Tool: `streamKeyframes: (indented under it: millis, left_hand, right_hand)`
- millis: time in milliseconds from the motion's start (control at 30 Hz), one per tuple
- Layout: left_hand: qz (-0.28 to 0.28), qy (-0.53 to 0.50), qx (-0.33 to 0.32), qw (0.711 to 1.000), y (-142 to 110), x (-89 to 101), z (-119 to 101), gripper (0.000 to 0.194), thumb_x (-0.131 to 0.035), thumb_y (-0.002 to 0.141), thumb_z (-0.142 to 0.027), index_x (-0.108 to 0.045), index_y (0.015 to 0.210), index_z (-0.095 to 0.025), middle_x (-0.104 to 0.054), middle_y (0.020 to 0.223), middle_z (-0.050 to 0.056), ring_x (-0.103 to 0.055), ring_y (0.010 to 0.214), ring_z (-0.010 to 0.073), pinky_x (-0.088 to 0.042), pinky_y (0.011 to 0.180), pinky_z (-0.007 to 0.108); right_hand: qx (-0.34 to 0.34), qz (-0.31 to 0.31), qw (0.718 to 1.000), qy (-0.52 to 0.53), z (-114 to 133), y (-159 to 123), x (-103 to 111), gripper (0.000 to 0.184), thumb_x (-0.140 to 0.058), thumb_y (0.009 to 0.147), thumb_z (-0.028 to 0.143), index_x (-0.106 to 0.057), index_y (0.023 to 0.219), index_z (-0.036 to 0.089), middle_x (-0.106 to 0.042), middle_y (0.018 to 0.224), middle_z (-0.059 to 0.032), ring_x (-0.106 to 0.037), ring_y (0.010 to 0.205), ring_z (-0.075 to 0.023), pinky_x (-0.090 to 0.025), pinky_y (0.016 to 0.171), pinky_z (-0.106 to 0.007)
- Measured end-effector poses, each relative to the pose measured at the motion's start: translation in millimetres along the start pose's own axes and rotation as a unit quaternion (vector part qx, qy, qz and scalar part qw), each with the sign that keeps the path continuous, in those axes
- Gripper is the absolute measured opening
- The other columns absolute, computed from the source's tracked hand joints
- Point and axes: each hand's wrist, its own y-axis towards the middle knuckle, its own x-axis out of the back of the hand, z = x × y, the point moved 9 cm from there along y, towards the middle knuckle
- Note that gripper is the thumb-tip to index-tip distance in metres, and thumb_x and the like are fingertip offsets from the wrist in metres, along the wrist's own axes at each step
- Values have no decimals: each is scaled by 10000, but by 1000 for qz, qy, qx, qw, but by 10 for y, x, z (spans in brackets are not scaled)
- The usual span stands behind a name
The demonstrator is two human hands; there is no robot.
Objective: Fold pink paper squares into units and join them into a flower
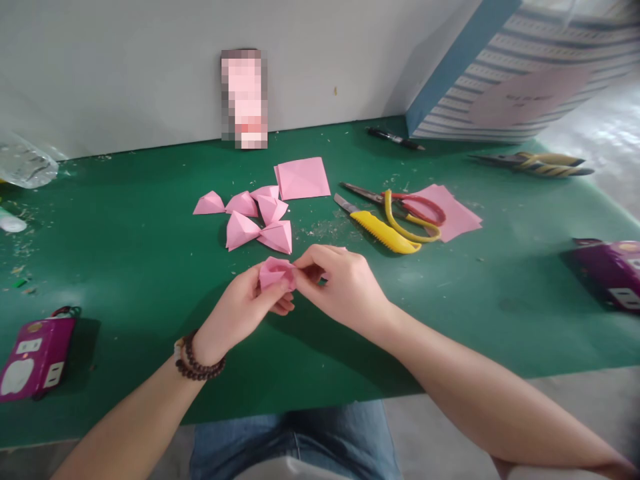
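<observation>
A small folded piece of pink paper (274,272) is held above the near part of the green table (165,267). My left hand (255,293) pinches it from the left, thumb in front and fingers behind. At its right edge, the thumb and forefinger of my right hand (340,277) close on the same paper. Just beyond my hands lie several folded pink paper pieces (243,230), some touching one another. Behind them rests a stack of flat pink squares (303,179).
To the right lie a yellow utility knife (385,231), scissors (413,217) with red and yellow handles over more pink paper (453,213), pliers (540,162) and a pen (395,138). A blurred phone (245,100) leans on the wall. Purple boxes (37,357) sit at both sides.
</observation>
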Motion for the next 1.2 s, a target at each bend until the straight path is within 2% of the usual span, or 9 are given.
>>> streamKeyframes:
  millis: [133,467,600,767,867,1033,1133,1200]
  left_hand:
    - [-13,-4,20,1000,16,29,41,258,-507,884,-346,-619,847,-115,-673,715,57,-672,629,156,-582,608,281]
    - [-24,48,37,998,11,49,79,226,-436,894,-259,-575,777,-126,-660,645,50,-659,559,150,-574,552,265]
    - [-22,89,39,995,13,49,94,227,-435,888,-251,-573,753,-131,-663,635,51,-658,541,148,-568,522,252]
    - [-21,112,37,993,23,33,106,214,-430,865,-204,-574,721,-137,-662,612,45,-652,523,144,-558,498,240]
    - [-20,102,31,994,26,23,99,209,-425,875,-211,-573,747,-138,-662,626,40,-657,539,145,-566,521,252]
    - [-14,87,28,996,15,32,75,252,-428,921,-304,-581,826,-128,-662,688,53,-673,610,155,-581,579,274]
    - [-2,99,14,995,4,35,29,275,-527,889,-396,-603,925,-134,-678,751,57,-679,650,168,-580,599,286]
    - [15,95,-1,995,-2,29,-6,374,-605,837,-460,-611,1046,-149,-702,887,79,-695,749,194,-586,666,308]
  right_hand:
    - [1,8,1000,1,22,-9,-20,93,-577,798,133,-583,714,172,-653,669,0,-572,594,-104,-426,574,-211]
    - [19,59,997,-54,70,-10,-82,72,-558,839,215,-591,798,166,-645,702,-15,-547,621,-122,-398,570,-227]
    - [36,49,996,-66,70,-16,-90,141,-524,851,175,-576,720,168,-619,632,0,-517,566,-105,-369,539,-218]
    - [69,28,993,-90,94,-41,-111,174,-493,801,106,-539,649,175,-597,588,-1,-517,558,-111,-359,537,-223]
    - [71,36,993,-89,97,-28,-106,176,-485,794,95,-536,646,175,-580,583,3,-496,549,-108,-359,539,-225]
    - [52,59,996,-41,61,13,-81,154,-528,857,161,-585,715,170,-605,623,6,-524,578,-102,-392,570,-219]
    - [58,43,997,-35,61,21,-41,156,-541,860,162,-594,713,174,-628,644,-3,-552,594,-107,-413,581,-222]
    - [80,14,996,-40,88,22,17,175,-540,867,166,-599,702,177,-633,648,-13,-564,600,-115,-427,579,-229]
